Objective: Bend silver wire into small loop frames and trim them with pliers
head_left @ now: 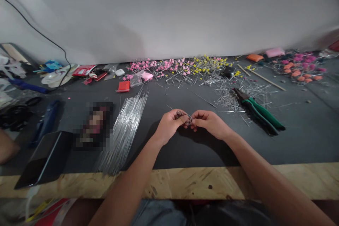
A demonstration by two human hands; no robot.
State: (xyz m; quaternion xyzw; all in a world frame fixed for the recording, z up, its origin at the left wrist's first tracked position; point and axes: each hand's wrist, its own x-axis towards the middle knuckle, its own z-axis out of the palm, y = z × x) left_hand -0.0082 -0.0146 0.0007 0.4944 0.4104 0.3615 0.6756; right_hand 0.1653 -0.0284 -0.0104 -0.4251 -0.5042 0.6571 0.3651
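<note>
Close together over the dark tabletop, my left hand and my right hand meet at a small coil of bent wire. The fingers of my left hand are closed round the coil. My right thumb and fingertips pinch its right edge. A bundle of long straight silvery wires lies left of my left hand. Beyond my right hand rest green-handled pliers, beside a scattered heap of short cut wires. Part of the coil is hidden by my fingers.
Pink-tipped wires and yellow-tipped wires pile along the wall. Orange and magenta pompoms lie at right. A blurred phone, a dark tablet-like device and a blue tool are at left. Another person's arm shows at the left edge.
</note>
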